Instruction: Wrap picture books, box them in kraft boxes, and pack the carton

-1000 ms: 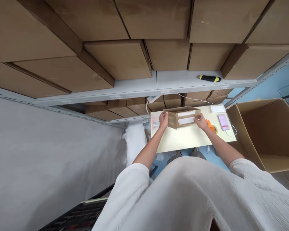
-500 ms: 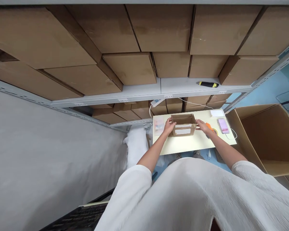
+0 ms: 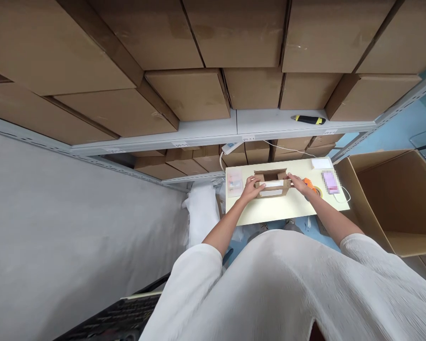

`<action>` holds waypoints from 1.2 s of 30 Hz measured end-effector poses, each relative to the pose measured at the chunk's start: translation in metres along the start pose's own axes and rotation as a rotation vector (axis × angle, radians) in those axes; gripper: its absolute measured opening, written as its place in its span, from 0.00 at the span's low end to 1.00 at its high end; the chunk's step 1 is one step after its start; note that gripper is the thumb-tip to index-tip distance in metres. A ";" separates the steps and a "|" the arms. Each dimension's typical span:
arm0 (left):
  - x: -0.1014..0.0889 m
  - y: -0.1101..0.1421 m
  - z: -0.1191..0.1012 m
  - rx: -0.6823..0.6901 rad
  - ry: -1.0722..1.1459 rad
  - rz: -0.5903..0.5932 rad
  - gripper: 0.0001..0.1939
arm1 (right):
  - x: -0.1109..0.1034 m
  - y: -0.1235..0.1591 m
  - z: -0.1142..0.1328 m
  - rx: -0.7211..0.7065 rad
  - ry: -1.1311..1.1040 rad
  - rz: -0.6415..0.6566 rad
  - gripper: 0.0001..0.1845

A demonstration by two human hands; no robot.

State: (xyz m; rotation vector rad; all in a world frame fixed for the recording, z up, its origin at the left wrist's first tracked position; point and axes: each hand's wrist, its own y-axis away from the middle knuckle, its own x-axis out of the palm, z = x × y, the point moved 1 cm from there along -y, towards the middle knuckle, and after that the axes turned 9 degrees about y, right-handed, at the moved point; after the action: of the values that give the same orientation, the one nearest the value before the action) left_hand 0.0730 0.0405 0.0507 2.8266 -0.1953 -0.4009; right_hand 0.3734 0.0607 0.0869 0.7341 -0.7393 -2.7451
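A small brown cardboard box [image 3: 271, 183] with a white label on its near side sits on a pale yellow table [image 3: 280, 208]. My left hand [image 3: 252, 186] grips the box's left end, with fingers curled over its edge. Fingers of my right hand [image 3: 297, 183] are closed on the right end. The box top looks open, with flaps standing up at the back. What is inside is hidden.
An orange tape dispenser [image 3: 310, 185], a phone [image 3: 330, 182] on a cable and a white pad [image 3: 321, 163] lie at the right. A small packet [image 3: 235, 183] lies left. A large open carton [image 3: 394, 199] stands at the right. Grey shelves [image 3: 270, 128] carry stacked cartons and a yellow-black knife [image 3: 308, 119].
The box was held up wide between both hands with two white labels showing; it has since been turned and pressed into a narrower shape low on the table. Both hands moved inward with it.
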 end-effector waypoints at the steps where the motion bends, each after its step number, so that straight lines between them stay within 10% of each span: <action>1: 0.001 0.001 0.000 0.007 -0.023 -0.010 0.21 | 0.000 0.001 0.000 0.007 0.008 -0.008 0.29; 7: 0.002 0.006 0.001 0.046 -0.096 -0.055 0.42 | -0.005 0.008 -0.008 -0.071 0.249 -0.045 0.39; 36: 0.063 0.021 -0.010 0.266 -0.486 0.212 0.26 | 0.006 0.013 -0.064 -0.148 0.265 -0.226 0.26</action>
State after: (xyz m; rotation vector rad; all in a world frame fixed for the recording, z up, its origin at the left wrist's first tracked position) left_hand 0.1339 0.0122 0.0498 2.8630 -0.6845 -1.0761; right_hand 0.4018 0.0214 0.0432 1.1814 -0.4147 -2.7775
